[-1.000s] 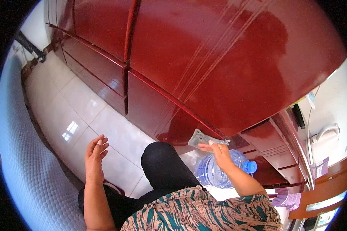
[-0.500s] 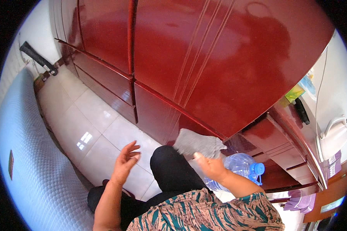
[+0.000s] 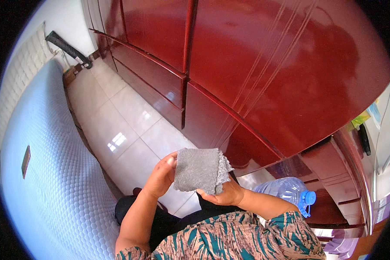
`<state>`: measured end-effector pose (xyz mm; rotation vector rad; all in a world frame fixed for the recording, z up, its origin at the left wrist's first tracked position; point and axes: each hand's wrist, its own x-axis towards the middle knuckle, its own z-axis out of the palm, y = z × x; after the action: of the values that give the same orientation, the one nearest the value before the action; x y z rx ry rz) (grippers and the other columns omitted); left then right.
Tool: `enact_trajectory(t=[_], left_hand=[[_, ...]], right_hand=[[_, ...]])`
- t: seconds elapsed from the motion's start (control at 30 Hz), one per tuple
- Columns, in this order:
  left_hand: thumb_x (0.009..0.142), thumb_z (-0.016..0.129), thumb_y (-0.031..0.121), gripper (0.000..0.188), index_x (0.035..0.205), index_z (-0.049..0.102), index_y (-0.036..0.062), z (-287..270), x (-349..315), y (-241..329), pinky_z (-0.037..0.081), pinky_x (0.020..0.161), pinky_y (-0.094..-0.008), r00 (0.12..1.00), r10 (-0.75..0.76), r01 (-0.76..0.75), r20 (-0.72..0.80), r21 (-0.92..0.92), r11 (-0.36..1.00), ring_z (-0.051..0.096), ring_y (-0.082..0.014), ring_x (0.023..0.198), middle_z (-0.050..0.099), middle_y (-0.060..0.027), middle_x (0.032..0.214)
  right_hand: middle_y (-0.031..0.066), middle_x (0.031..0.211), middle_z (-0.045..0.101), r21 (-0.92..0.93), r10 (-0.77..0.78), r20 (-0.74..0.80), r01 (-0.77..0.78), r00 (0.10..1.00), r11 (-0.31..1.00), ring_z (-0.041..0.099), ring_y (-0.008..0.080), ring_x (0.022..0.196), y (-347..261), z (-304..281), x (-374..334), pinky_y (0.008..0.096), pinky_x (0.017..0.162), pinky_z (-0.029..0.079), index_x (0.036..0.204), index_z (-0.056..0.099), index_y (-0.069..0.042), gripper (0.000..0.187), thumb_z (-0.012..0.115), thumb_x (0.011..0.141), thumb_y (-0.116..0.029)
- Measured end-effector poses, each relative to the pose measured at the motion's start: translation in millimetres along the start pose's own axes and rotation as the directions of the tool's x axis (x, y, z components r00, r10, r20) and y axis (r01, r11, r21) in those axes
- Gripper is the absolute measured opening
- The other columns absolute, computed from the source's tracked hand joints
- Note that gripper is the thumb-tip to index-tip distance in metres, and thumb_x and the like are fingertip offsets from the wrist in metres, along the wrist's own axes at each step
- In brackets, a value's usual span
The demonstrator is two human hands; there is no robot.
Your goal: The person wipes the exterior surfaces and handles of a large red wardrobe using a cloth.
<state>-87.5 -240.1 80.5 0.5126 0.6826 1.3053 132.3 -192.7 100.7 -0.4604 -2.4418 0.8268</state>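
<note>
A folded grey cleaning cloth [image 3: 198, 170] is held up between both hands, above my knees. My left hand [image 3: 161, 175] grips its left edge, thumb in front and the other fingers partly hidden behind. Under the lower right corner, my right hand [image 3: 224, 193] has its thumb on the front of the cloth while its fingers are mostly covered. The layers fan out at the cloth's right side, showing frayed edges. Just right of my right forearm stands a large clear water bottle [image 3: 281, 190] with a blue cap and handle.
Glossy dark red wardrobe doors [image 3: 264, 86] rise in front of me, with drawers [image 3: 149, 84] low on the left. A bed with a pale blue quilted cover [image 3: 60, 173] runs along my left. Light tiles [image 3: 117, 117] cover the floor between. A red cabinet [image 3: 333, 173] stands at the right.
My left hand has moved right and taken hold of the cloth, which my right hand alone held before. The cloth is now folded more squarely, and the view has shifted left.
</note>
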Motion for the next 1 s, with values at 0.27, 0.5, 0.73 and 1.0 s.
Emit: enact_trajectory(t=[0.27,0.5,0.73,1.0], left_hand=[[0.086,0.060,0.002,0.026,0.112,0.056,0.0049,-4,7,-3,0.048,0.081,-0.0250,0.978,0.077,-0.042,-0.195,0.176,0.984,0.062,-0.0120,0.091,0.065,-0.0030,0.102],[0.085,0.062,0.009,0.024,0.108,0.057,0.0026,-7,4,-6,0.052,0.065,-0.0268,0.978,-0.131,0.170,-0.164,0.252,0.953,0.065,-0.0146,0.075,0.066,-0.0062,0.089],[0.087,0.062,0.016,0.027,0.109,0.061,0.0007,-15,-2,-6,0.053,0.065,-0.0281,0.962,-0.264,0.270,-0.063,0.322,0.907,0.066,-0.0178,0.075,0.067,-0.0088,0.092],[0.089,0.061,0.018,0.040,0.125,0.053,0.0025,-7,2,2,0.048,0.088,-0.0331,0.997,-0.076,0.076,-0.011,0.294,0.953,0.060,-0.0176,0.099,0.062,-0.0079,0.113]], right_hand=[[0.0164,0.112,0.061,-0.303,-0.076,-0.125,0.034,0.989,0.952,0.057,0.0333,0.105,-1,0,8,0.0478,0.092,0.037,0.098,0.066,-0.001,0.034,0.074,0.075,-0.024],[0.0153,0.142,0.041,-0.407,-0.009,-0.091,-0.029,0.996,0.913,0.037,0.0299,0.133,-5,0,21,0.0447,0.099,0.032,0.132,0.050,-0.008,0.059,0.067,0.075,-0.012],[0.0067,0.125,0.058,-0.406,-0.224,-0.061,0.180,0.973,0.896,0.057,0.0215,0.107,13,2,23,0.0339,0.084,0.045,0.120,0.059,-0.009,0.041,0.056,0.079,-0.013],[0.0052,0.124,0.059,-0.744,-0.289,-0.139,0.092,0.947,0.662,0.057,0.0191,0.113,-9,-73,17,0.0320,0.084,0.041,0.118,0.061,-0.012,0.037,0.053,0.082,-0.016]])
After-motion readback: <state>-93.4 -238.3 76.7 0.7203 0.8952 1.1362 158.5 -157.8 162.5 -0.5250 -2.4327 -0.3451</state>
